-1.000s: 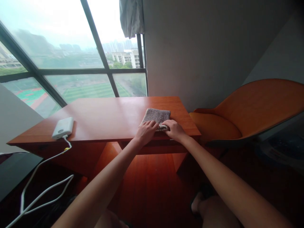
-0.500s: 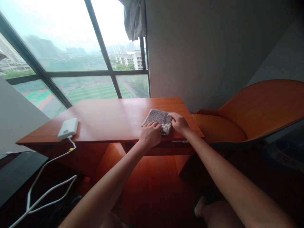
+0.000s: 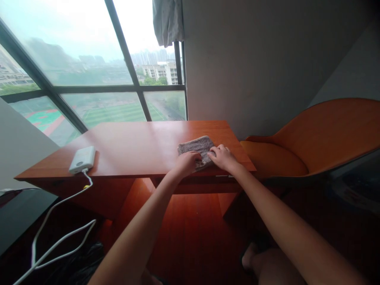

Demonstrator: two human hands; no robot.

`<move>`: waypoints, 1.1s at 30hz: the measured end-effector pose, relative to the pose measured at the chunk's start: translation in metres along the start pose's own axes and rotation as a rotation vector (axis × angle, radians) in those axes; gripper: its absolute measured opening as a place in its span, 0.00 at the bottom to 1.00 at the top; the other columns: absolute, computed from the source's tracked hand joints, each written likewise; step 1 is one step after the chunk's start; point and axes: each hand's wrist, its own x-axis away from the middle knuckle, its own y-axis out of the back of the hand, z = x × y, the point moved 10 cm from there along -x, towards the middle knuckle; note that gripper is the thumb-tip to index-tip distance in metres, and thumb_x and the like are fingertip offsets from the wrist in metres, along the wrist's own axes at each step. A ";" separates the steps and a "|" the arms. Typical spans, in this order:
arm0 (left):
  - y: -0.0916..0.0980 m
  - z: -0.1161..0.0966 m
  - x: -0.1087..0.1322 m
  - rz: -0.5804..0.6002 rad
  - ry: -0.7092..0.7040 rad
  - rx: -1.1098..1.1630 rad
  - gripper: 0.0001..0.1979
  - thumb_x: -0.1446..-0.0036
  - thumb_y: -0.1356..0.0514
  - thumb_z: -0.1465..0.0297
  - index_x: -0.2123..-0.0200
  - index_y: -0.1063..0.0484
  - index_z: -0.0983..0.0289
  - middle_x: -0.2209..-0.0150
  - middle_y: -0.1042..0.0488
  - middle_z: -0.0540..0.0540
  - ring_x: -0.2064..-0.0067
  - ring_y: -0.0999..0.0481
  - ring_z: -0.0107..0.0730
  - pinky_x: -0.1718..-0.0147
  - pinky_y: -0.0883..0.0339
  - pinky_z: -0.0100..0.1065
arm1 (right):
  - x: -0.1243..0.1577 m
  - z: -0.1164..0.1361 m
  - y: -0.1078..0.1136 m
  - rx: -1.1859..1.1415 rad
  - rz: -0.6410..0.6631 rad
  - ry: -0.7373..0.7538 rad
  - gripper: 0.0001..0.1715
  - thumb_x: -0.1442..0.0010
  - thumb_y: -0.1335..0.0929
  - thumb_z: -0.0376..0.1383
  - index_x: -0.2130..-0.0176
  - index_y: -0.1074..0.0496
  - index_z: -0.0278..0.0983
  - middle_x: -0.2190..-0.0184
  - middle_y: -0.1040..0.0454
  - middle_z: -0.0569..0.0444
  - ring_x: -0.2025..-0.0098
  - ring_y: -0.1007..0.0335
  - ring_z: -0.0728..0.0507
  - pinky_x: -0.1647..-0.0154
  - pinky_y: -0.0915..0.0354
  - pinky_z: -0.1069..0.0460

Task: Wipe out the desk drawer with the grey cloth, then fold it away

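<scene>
A grey-brown folded cloth [image 3: 194, 145] lies on the reddish wooden desk [image 3: 133, 152], close to its front edge. My left hand [image 3: 190, 161] is closed on the cloth's near left side, its fingers curled over the fabric. At the near right side, my right hand [image 3: 222, 156] pinches the cloth between thumb and fingers. Both hands partly cover the near part of the cloth.
A white power bank [image 3: 82, 159] sits on the desk's left end, with a white cable [image 3: 59, 201] hanging from it. To the right stands an orange chair [image 3: 276, 158]. Behind the desk are a window [image 3: 97, 90] and a grey wall [image 3: 237, 67].
The cloth has turned a little and its far edge now slants up to the right. My left hand has curled further over it; my right hand has shifted slightly nearer to me.
</scene>
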 end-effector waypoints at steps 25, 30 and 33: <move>0.008 0.024 0.051 -0.236 0.313 -0.116 0.24 0.36 0.52 0.59 0.41 0.41 0.64 0.37 0.41 0.67 0.36 0.43 0.48 0.41 0.49 0.57 | -0.020 0.014 -0.008 -0.210 -0.060 0.205 0.22 0.40 0.38 0.36 0.47 0.32 0.38 0.40 0.36 0.45 0.37 0.44 0.39 0.38 0.46 0.38; 0.038 -0.008 0.110 -0.397 0.154 0.174 0.21 0.40 0.48 0.70 0.43 0.39 0.60 0.38 0.38 0.60 0.38 0.39 0.40 0.40 0.43 0.45 | 0.054 -0.007 0.023 -0.340 -0.320 0.087 0.24 0.37 0.44 0.37 0.44 0.37 0.34 0.43 0.34 0.41 0.40 0.40 0.41 0.38 0.42 0.42; 0.001 -0.016 0.176 -0.329 0.180 0.442 0.18 0.40 0.49 0.70 0.47 0.35 0.59 0.45 0.31 0.58 0.43 0.32 0.38 0.45 0.36 0.41 | 0.147 -0.046 0.006 -0.722 -0.455 -0.149 0.22 0.39 0.41 0.44 0.49 0.33 0.39 0.48 0.29 0.43 0.47 0.32 0.39 0.46 0.34 0.41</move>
